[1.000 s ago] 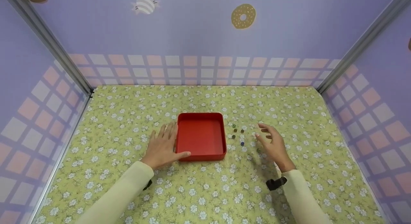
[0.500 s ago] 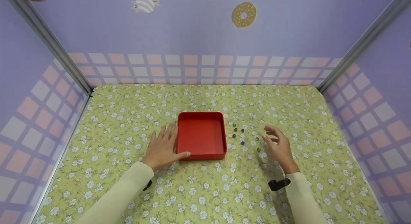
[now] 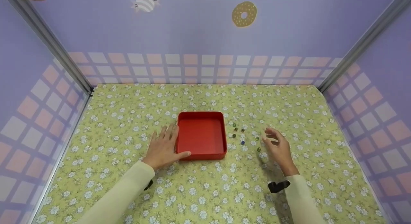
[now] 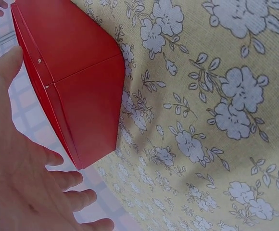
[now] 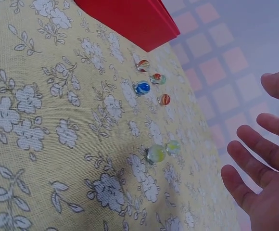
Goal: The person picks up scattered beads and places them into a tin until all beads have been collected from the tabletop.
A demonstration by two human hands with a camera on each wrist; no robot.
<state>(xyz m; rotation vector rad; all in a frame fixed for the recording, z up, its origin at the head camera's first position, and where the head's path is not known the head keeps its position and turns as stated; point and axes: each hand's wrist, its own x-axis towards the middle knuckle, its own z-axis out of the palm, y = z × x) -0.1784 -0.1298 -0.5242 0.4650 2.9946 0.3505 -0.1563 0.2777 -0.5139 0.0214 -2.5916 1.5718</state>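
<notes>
A red square box (image 3: 201, 137) stands on the flowered cloth. My left hand (image 3: 163, 146) lies along its left side, fingers spread and thumb over the near left corner. In the left wrist view, the thumb reaches the rim of the box. Right of the box lie several small glass marbles: a blue one (image 3: 242, 142), an orange-streaked one (image 5: 165, 99) and others close together. Two yellow-green marbles, one of them (image 5: 156, 153) larger in the right wrist view, lie nearer my right hand (image 3: 278, 150). That hand hovers just right of them, fingers loosely bent and holding nothing.
Flowered cloth (image 3: 199, 192) covers the whole tabletop. A lilac back wall (image 3: 199, 31) with a checked band rises behind it, and side walls stand left and right. Black camera mounts (image 3: 278, 186) sit at the wrists.
My right hand has shifted a little to the right, bringing a yellow-green marble into sight beside the other. My left hand and the box stay where they were.
</notes>
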